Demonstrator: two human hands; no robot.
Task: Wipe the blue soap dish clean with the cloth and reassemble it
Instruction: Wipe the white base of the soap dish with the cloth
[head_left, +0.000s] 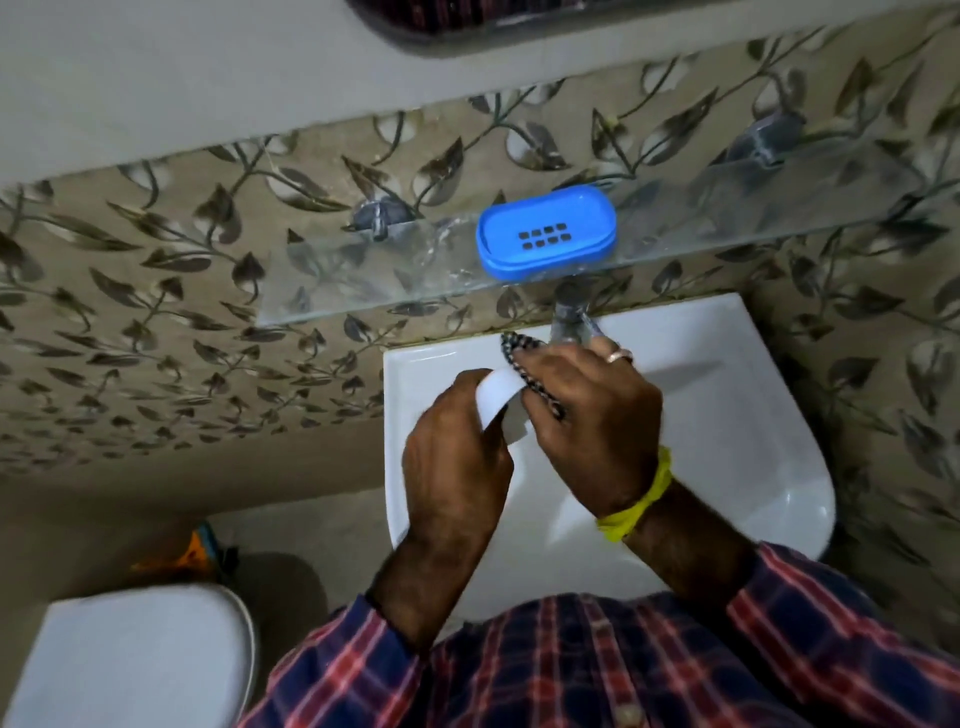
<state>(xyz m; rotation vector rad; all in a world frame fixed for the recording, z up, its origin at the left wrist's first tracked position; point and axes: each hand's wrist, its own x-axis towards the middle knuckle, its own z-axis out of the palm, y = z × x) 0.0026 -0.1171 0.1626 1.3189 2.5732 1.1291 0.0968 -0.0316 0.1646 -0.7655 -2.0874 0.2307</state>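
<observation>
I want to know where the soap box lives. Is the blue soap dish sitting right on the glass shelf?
Touching. The head view shows the blue soap dish resting flat on the glass shelf, no gap beneath it.

No writing to read anywhere here: no label, brand, number or sign shows on anything in view.
</observation>
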